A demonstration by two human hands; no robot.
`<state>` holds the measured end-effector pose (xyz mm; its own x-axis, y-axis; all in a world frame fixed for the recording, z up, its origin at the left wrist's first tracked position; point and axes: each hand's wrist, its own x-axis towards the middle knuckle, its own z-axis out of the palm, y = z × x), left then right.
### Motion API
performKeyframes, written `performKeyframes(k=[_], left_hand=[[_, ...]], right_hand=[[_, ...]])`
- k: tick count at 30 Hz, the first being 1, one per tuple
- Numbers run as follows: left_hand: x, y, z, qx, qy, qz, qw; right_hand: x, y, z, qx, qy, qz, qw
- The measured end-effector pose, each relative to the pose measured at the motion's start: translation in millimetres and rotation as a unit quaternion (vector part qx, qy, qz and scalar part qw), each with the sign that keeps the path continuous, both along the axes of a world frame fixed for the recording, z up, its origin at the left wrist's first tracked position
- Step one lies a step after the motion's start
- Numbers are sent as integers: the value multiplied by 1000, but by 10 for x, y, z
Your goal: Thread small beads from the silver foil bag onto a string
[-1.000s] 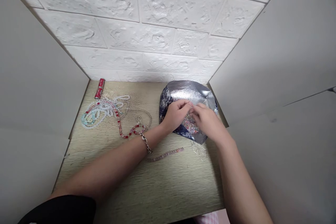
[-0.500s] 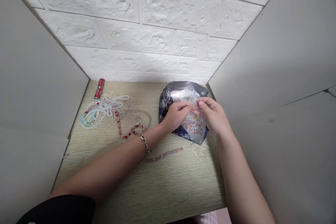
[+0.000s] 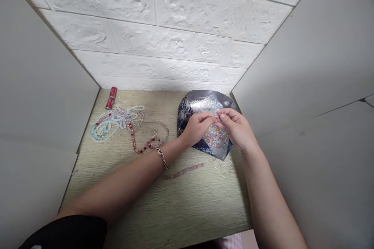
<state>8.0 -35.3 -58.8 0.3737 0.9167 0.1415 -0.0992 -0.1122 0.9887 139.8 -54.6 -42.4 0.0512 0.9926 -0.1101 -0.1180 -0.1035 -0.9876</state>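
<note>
My left hand (image 3: 198, 127) and my right hand (image 3: 234, 127) meet above a shiny silver and navy fabric pouch (image 3: 204, 102). Their fingertips pinch a small pale item (image 3: 216, 117), too thin to identify. Under my right hand, a heap of tiny pink and silver beads (image 3: 216, 138) lies on the pouch. A silver chain bracelet (image 3: 163, 158) circles my left wrist. A short strand of pink beads (image 3: 184, 171) lies below my left forearm.
Tangled white, turquoise and red bead strands (image 3: 117, 122) and a red cylindrical tube (image 3: 111, 98) lie to the left on a wood-grain tabletop (image 3: 187, 210). Pale side panels and an embossed white brick-pattern wall (image 3: 175, 42) bound it. Loose fine threads lie near the pouch.
My right hand has risen from the bead heap since the oldest frame and turned its fingertips toward my left hand. The two hands have stayed nearly still over the last half second.
</note>
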Motion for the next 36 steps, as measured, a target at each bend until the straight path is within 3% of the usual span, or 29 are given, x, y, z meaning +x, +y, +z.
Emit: performKeyframes(k=[10, 36], left_hand=[[15, 32, -66, 47, 1, 12, 999], [12, -3, -49, 59, -2, 25, 998]], right_hand=[[-15, 3, 8, 3, -1, -2, 1000], [-3, -13, -12, -9, 95, 22, 995]])
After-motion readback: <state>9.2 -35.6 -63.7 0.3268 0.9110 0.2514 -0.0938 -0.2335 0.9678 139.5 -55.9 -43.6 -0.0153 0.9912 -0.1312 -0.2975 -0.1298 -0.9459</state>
